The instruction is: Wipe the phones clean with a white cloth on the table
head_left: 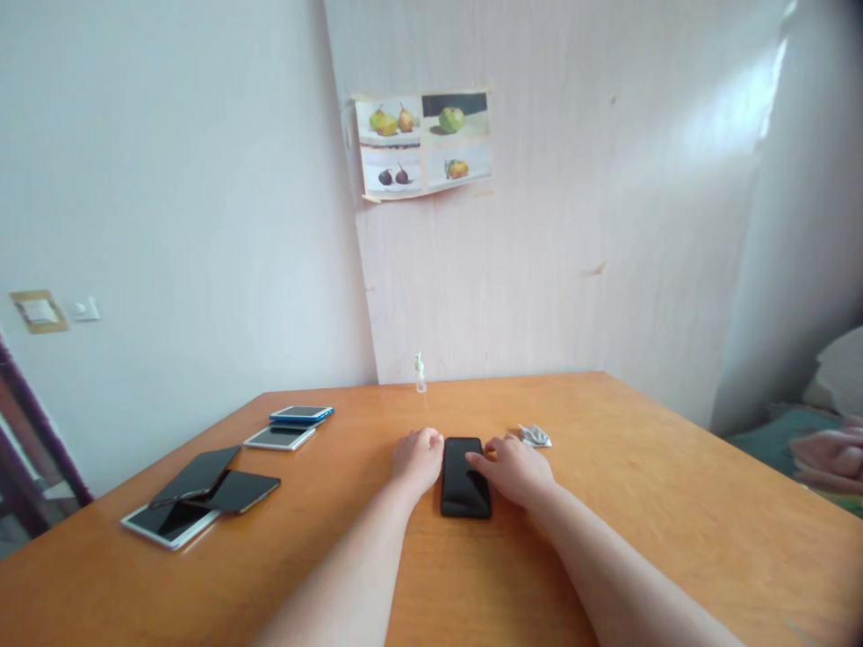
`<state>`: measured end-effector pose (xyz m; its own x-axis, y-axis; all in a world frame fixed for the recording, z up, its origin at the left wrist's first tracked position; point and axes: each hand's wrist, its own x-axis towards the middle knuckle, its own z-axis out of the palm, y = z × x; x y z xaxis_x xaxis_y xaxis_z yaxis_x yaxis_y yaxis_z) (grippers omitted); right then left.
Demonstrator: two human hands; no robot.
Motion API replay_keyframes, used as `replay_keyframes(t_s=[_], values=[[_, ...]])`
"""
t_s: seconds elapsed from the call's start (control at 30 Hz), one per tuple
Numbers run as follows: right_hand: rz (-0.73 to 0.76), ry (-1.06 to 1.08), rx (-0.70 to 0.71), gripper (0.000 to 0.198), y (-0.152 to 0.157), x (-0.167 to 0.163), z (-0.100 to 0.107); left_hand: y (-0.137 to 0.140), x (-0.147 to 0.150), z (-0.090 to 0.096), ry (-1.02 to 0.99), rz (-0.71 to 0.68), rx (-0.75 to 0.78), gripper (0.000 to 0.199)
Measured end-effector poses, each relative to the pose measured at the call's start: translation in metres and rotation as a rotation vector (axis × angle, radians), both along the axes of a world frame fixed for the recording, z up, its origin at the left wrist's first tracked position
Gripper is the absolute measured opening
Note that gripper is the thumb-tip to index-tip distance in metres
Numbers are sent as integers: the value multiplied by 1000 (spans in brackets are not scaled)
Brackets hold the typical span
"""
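A black smartphone (465,490) lies flat on the wooden table, its dark screen facing up. Along its left edge rests my left hand (418,460), the fingers curled in and closed, with nothing visible in them. Whether it touches the phone's edge I cannot tell. My right hand (519,469) grips the phone from the right side: the thumb lies over the screen and the bent fingers sit by the right edge. A small crumpled white item, perhaps a cloth or coiled cable (535,437), lies just beyond my right hand.
To the left on the table (324,557) lie overlapping dark tablets (241,491) on a white-framed tablet (168,524). Behind them, a blue-edged device (301,413) rests near another white tablet (280,437). A small clear pump bottle (421,374) stands at the far edge, before the wall.
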<state>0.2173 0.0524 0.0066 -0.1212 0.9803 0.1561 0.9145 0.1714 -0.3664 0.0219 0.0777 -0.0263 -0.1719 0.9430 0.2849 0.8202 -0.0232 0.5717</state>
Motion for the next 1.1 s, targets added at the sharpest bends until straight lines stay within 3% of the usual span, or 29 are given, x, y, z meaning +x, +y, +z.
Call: replay_keyframes(t_s=[0.23,0.5,0.67,0.93,1.1], values=[[-1,-89,-14,47,-3,-7,-3,-10,10,4,118,-55,-30,28],[19,-111,-32,46,-1,-7,-7,-8,9,12,11,-109,-102,24],[40,-70,-34,47,1,-5,-8,-9,12,15,-192,-139,-99,17],[128,73,-6,42,4,2,-12,-8,27,7,-682,-177,8,29],[123,256,17,38,9,5,-17,-12,33,13,-970,-203,47,28]])
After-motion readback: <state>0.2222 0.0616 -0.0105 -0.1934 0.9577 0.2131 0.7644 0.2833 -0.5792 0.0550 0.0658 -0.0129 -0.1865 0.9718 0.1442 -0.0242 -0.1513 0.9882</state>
